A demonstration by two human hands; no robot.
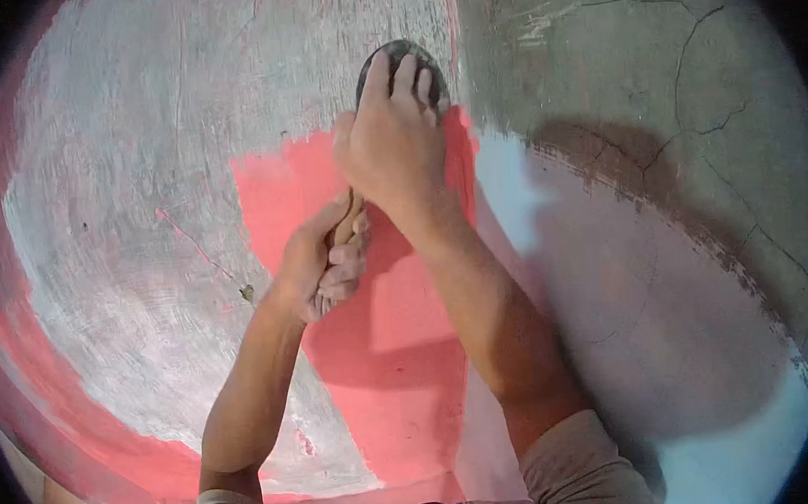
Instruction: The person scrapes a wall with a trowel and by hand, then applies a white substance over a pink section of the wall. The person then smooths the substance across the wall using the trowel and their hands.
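My right hand (395, 145) is raised against the wall, fingers curled over a dark, rounded tool head (399, 48). The palm covers most of that head. Just below and to the left, my left hand (334, 261) is wrapped round a tan, wooden-looking handle (341, 228). The handle runs up toward my right wrist; whether it joins the dark head is hidden. Behind both hands lies a patch of pink paint (408, 313), whose ragged upper edge is close below the dark head.
Left of the pink patch, the wall is scuffed whitish grey (140, 224), with a pink band (87, 405) along its lower edge. On the right are a pale blue area (737, 458) and a cracked grey-green surface (614, 41). A large shadow (640, 282) falls there.
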